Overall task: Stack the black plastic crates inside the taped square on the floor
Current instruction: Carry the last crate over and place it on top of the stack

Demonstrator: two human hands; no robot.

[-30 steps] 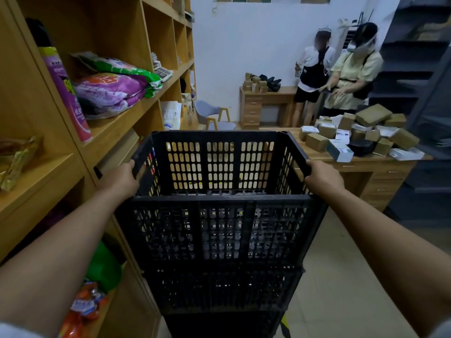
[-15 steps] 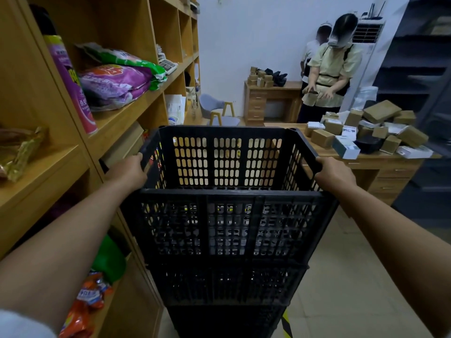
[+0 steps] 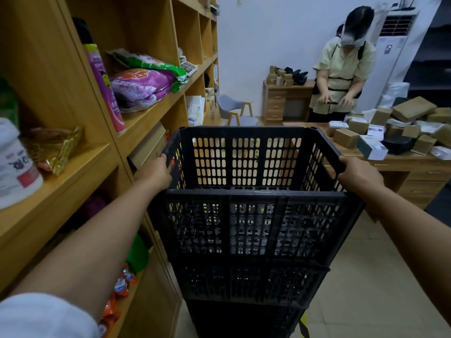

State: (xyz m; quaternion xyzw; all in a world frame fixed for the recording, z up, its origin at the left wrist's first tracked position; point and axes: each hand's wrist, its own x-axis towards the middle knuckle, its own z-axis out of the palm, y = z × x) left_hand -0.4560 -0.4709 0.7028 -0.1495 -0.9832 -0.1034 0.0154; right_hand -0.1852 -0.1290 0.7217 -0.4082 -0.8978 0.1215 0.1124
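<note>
Little of the writing reads clearly: the purple spray can (image 3: 105, 86) on the wooden shelving (image 3: 156, 111) carries large yellow letters too skewed to make out, the purple bag (image 3: 141, 86) and green bag (image 3: 151, 63) beside it have blurred print, and the white tub (image 3: 17, 164) on the lower shelf shows unreadable characters over a red patch.

The left hand (image 3: 155, 173) curls its fingers over the left rim of the top black crate (image 3: 253, 191), and the right hand (image 3: 358, 174) grips the right rim the same way, so the crate spans the gap between the two hands. This crate sits atop the lower black crates (image 3: 249, 289), beside the shelving. A strip of yellow-and-black floor tape (image 3: 303, 326) shows just right of the stack's base.

Beyond the right-hand fingers a wooden desk (image 3: 415, 167) holds cardboard boxes (image 3: 345, 137), with a standing person (image 3: 341, 69) behind it.
</note>
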